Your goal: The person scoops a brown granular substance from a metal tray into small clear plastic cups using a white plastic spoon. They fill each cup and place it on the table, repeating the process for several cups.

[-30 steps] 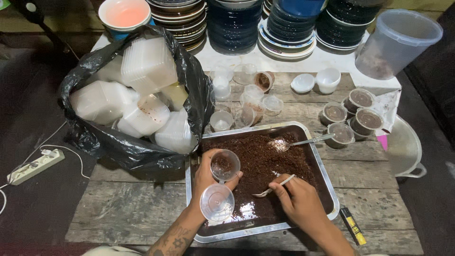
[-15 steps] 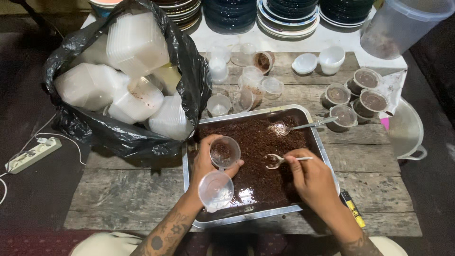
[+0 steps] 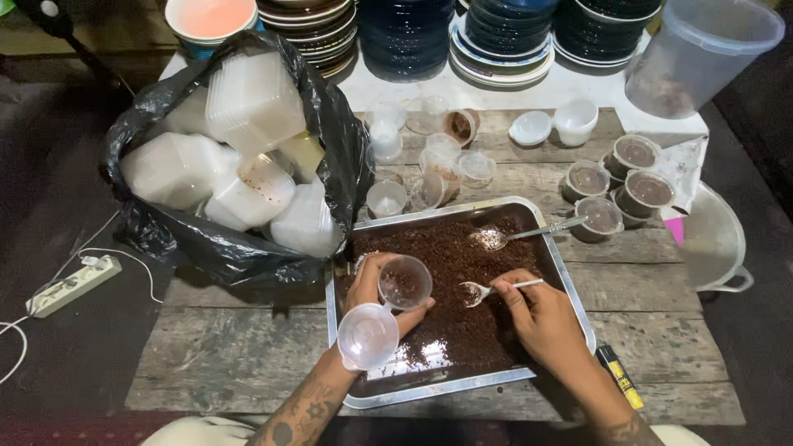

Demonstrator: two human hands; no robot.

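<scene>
**Holding little cups over a tray of brown crumbs**

Looking down, we see our left hand (image 3: 373, 289) curled around a small clear plastic cup (image 3: 405, 282). The cup sits tipped over the shiny metal tray (image 3: 570, 285), and it has a few dark brown crumbs (image 3: 450, 322) in it. A second clear empty cup (image 3: 367, 336) hangs lower in the same hand, near our wrist.

Our right hand (image 3: 541, 318) pinches the thin handle of a small silver spoon (image 3: 477, 290). The spoon bowl holds some crumbs and sits just beside the cup.

We think the cups are very light and thin. They may bend or crack if we squeeze hard, so a soft grip around the sides works best. The crumbs look loose and could spill easily.

A second metal spoon (image 3: 496, 238) lies in the tray. Filled cups (image 3: 636, 153) wait on the wooden table (image 3: 239, 347), near a black bag (image 3: 339, 140) of white boxes.
</scene>
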